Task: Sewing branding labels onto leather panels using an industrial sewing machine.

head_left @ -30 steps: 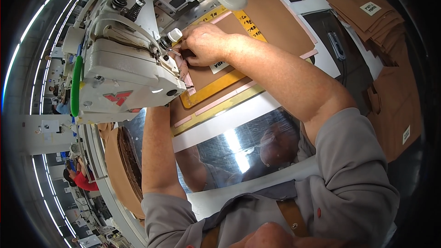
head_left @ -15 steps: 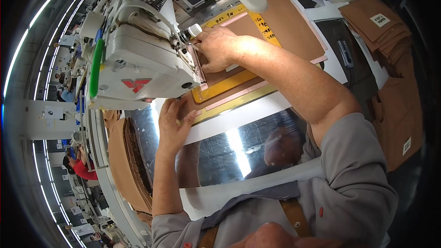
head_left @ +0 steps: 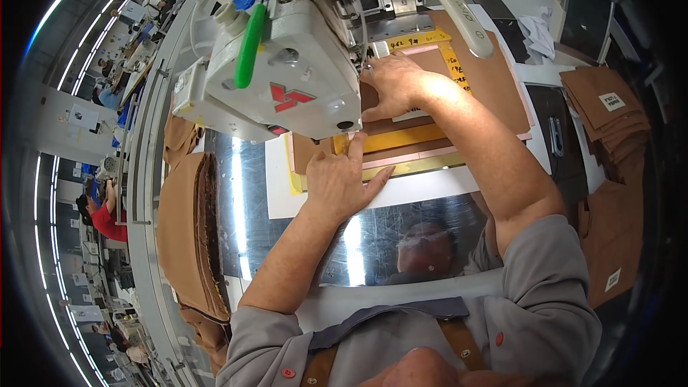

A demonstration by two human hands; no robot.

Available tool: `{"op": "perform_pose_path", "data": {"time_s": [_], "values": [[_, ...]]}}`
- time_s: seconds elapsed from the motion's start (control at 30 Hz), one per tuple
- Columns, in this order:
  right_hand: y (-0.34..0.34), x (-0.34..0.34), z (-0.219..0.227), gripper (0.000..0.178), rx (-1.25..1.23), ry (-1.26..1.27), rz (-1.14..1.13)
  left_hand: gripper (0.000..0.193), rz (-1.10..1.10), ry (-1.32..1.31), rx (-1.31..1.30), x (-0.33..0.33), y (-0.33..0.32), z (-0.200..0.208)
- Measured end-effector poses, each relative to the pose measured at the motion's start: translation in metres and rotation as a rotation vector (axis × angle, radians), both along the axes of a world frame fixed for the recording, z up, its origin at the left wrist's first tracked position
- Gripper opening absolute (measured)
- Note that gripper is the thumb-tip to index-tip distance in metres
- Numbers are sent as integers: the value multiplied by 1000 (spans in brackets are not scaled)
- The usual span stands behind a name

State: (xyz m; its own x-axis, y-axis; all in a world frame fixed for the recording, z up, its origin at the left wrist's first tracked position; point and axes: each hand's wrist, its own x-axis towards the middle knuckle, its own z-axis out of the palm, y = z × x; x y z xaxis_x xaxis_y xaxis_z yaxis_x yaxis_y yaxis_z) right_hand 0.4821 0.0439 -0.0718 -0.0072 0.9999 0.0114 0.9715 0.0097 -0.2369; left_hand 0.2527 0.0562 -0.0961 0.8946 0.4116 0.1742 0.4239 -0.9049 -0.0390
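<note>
A brown fabric panel (head_left: 491, 64) lies under a flat yellow frame-shaped template (head_left: 405, 137), with pink strips along its edges and a white sheet (head_left: 283, 197) beneath. The white sewing machine head (head_left: 315, 57) overhangs their left part. My left hand (head_left: 335, 180) rests flat on the near left corner, fingers apart, index finger stretched towards the template's corner. Close to the machine's needle side, my right hand (head_left: 394, 89) presses down inside the template, thumb apart from the fingers. Some of its fingertips are hidden behind the machine. A white label (head_left: 408, 116) shows partly below that hand.
A green handle (head_left: 251, 46) stands by the machine head. Brown pieces are stacked at left (head_left: 185, 236) and right (head_left: 598, 97). A small grey-blue cutter (head_left: 556, 136) lies at right. Shiny metal plate (head_left: 387, 236) covers the near tabletop. Other people sit far left.
My left hand has moved right and forward onto the corner, its index finger now stretched out. The view has shifted, so machine and panel appear further right. My right hand stays beside the machine.
</note>
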Motion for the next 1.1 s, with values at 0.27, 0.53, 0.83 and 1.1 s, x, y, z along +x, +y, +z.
{"op": "perform_pose_path", "data": {"time_s": [0.27, 0.53, 0.83, 1.1], "values": [[12, 5, -7, 93, -109, 95, -17, 71, -2, -109, 36, 0, 1, -8], [12, 15, -41, 77, 8, 65, 64, 82, -1, 1, -142, -2, -5, -1], [3, 11, -38, 72, -30, 259, -2, 82, -24, -3, -104, -2, -6, -6], [5, 12, -43, 60, 5, 192, 19, 79, -43, -128, -162, 0, -9, -14]]}}
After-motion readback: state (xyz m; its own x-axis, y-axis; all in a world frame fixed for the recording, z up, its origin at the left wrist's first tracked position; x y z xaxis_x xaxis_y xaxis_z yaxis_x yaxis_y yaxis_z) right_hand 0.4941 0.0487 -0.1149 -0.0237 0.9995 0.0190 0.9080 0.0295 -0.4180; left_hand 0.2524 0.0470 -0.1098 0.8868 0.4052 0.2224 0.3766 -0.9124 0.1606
